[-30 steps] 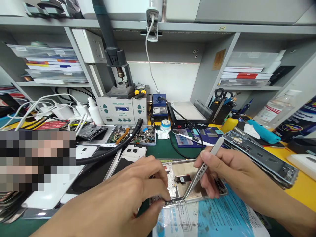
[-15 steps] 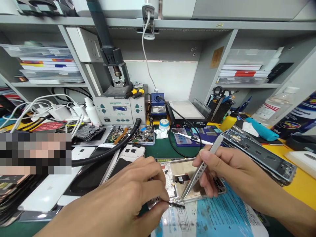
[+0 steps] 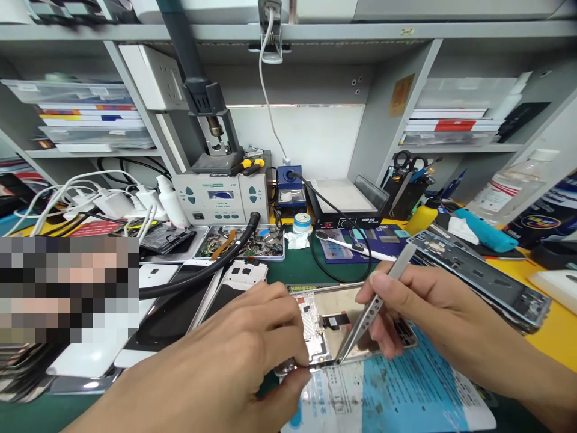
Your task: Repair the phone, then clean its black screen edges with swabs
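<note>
An opened phone frame (image 3: 315, 319) with bare metal and exposed parts lies on a blue and white printed sheet (image 3: 396, 391). My left hand (image 3: 252, 337) is closed at the frame's lower left, thumb and forefinger pinching a thin black strip (image 3: 323, 364), probably a flex cable. That strip runs along the frame's near edge. My right hand (image 3: 415, 300) grips silver tweezers (image 3: 367, 316), their tips down at the strip's right end. A short black ribbon (image 3: 336, 322) crosses the middle of the frame. My left fingers hide the frame's left end.
Behind my hands are a hot air station (image 3: 219, 198), a tray of small parts (image 3: 243, 243) and a soldering holder (image 3: 291, 186). A thick black hose (image 3: 202, 276) crosses several phones at left. Another phone chassis (image 3: 482, 279) lies beyond my right hand.
The black strip has swung up from below the frame to lie along its near edge. The tweezer tips moved slightly right, onto the strip's end. The left hand keeps its pinch.
</note>
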Motion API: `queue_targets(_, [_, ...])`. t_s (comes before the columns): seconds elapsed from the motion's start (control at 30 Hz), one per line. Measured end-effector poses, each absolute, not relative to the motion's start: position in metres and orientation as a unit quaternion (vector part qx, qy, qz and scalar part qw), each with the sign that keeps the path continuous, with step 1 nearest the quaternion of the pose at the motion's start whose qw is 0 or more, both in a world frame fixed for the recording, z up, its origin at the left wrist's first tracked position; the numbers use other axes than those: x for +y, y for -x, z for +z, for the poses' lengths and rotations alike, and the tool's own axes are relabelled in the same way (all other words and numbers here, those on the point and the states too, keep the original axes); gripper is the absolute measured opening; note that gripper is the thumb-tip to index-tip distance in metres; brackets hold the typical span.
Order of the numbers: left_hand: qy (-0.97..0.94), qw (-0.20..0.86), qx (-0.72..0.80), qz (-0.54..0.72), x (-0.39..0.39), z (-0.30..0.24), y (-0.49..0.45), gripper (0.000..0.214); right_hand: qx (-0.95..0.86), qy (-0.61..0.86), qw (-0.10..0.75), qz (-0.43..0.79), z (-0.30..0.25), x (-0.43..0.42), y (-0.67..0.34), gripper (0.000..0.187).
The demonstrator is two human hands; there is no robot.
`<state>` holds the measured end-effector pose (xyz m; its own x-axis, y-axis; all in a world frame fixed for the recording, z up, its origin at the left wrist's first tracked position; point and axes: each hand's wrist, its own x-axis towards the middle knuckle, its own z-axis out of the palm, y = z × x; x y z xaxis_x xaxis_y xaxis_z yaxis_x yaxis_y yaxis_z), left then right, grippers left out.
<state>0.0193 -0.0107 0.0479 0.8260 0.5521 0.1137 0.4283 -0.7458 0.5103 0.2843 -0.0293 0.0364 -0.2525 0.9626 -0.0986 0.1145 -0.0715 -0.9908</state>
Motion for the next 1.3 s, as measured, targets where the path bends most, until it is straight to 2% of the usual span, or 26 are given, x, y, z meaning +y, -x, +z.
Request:
queue_targets(0.33, [-0.935, 0.157, 0.256, 0.190, -0.013, 0.037, -0.022, 0.006, -0.585, 0.479, 0.370, 0.540, 0.037, -0.033, -0.284, 0.033])
queue_targets(0.5, [-0.935, 0.132, 0.255, 0.210, -0.015, 0.030, -0.022, 0.013, -0.584, 0.477, 0.371, 0.542, 0.038, -0.032, -0.284, 0.034])
queue_targets(0.7, [-0.935, 0.151, 0.258, 0.189, -0.013, 0.036, -0.020, 0.007, -0.570, 0.479, 0.381, 0.548, 0.039, -0.029, -0.282, 0.033])
queue_targets(0.93, [-0.931, 0.200, 0.269, 0.146, -0.013, 0.044, -0.021, 0.014, -0.571, 0.490, 0.375, 0.541, 0.039, -0.030, -0.285, 0.035])
queue_targets(1.3, [-0.931, 0.199, 0.277, 0.133, -0.013, 0.042, -0.020, 0.013, -0.562, 0.498, 0.388, 0.534, 0.040, -0.030, -0.283, 0.037])
